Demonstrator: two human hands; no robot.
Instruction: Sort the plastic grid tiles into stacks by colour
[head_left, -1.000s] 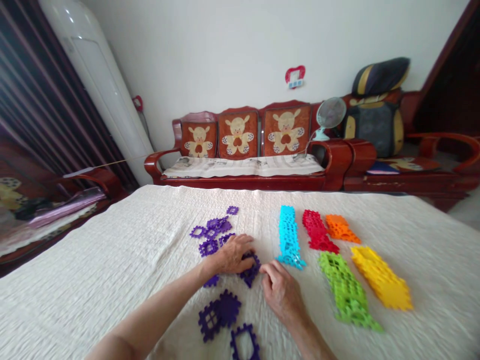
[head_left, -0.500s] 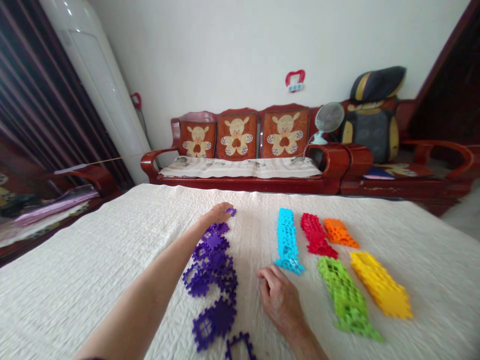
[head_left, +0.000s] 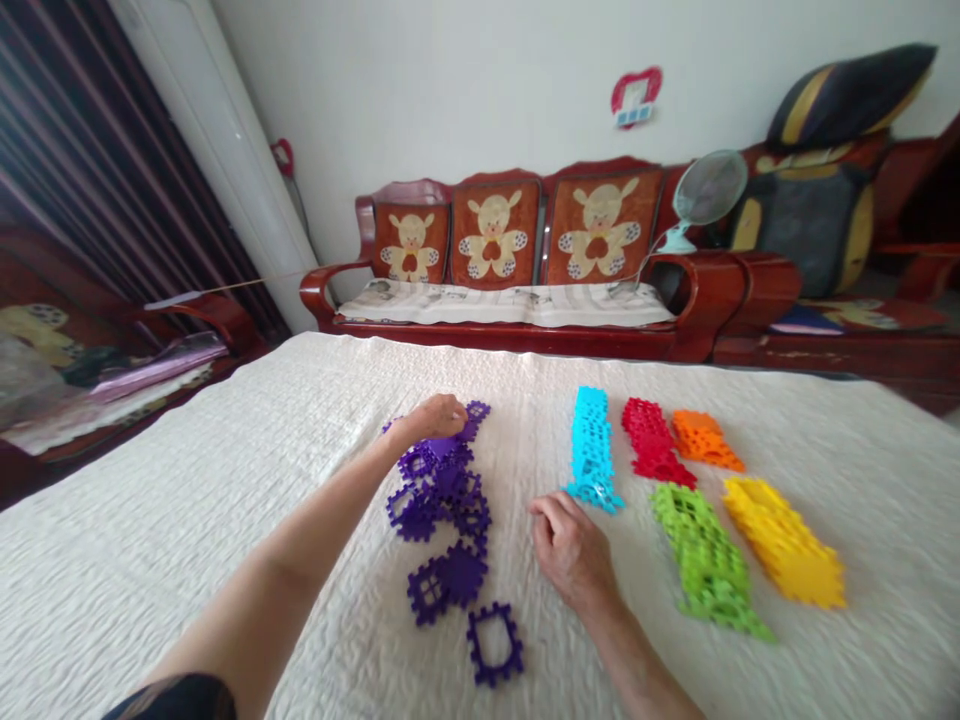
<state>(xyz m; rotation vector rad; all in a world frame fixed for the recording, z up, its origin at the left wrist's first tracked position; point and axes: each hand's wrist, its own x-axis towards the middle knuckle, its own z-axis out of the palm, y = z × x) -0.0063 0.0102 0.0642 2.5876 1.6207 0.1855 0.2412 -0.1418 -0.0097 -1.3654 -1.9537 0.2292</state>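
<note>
Purple toothed plastic pieces (head_left: 457,480) lie in a loose, overlapping spread on the pale quilted cover. At the far end of them is my left hand (head_left: 441,415), its fingers closed together over the purple pieces; what they grip, if anything, is hidden. One purple windowed piece (head_left: 478,410) shows just beyond the fingertips. My right hand (head_left: 574,545) rests on the cover with fingers curled, between the purple spread and the light blue row (head_left: 592,445). A purple frame piece (head_left: 516,650) lies by itself nearest to me.
Right of the blue row lie overlapping rows of red (head_left: 651,440), orange (head_left: 705,438), green (head_left: 701,555) and yellow pieces (head_left: 787,545). Beyond the quilted cover (head_left: 225,480) stand a wooden sofa (head_left: 480,335) with bear cushions and a fan (head_left: 709,190).
The camera view has shifted. My left hand has come back from beyond the purple spread onto its far end, where more purple pieces now show. My right hand stays curled on the cover.
</note>
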